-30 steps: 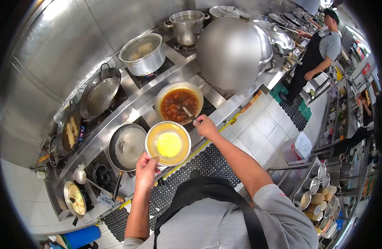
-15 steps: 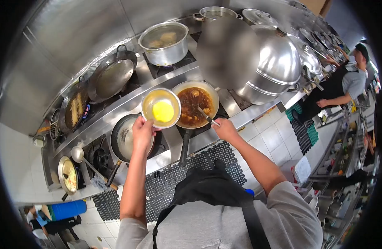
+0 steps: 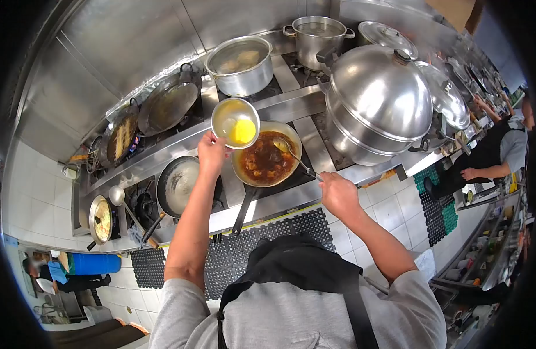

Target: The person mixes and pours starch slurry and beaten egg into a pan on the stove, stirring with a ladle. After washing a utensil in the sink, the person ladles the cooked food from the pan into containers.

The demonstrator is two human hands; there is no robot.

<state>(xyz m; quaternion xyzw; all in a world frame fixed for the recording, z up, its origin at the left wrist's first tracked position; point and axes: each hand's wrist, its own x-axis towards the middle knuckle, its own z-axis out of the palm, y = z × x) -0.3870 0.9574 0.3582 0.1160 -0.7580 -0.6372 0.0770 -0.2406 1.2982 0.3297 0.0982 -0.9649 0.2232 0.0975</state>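
Observation:
My left hand (image 3: pixel 212 152) grips the rim of a metal bowl (image 3: pixel 221 119) with yellow liquid egg (image 3: pixel 243 131) pooled at its right side. The bowl is tilted and overlaps the upper left edge of a pan (image 3: pixel 298 136) on the stove. Brown sauce with lumps (image 3: pixel 259 161) fills that pan. In my right hand (image 3: pixel 339 195) is the handle of a metal spoon (image 3: pixel 283 145), whose bowl rests at the sauce. The pan's black handle (image 3: pixel 245 210) points toward me, with neither hand on it.
An empty-looking frying pan (image 3: pixel 180 185) sits left of the sauce pan. Behind are a pot (image 3: pixel 243 81), a taller pot (image 3: pixel 318 49) and dark woks (image 3: pixel 170 106). A large domed steamer (image 3: pixel 379 96) stands right. One person (image 3: pixel 500 154) is at far right, another (image 3: pixel 61 278) at lower left.
The bowl has risen and come over the sauce pan's edge, with the egg shifted to its right side. My right hand has moved back toward the right. The whole view has shifted.

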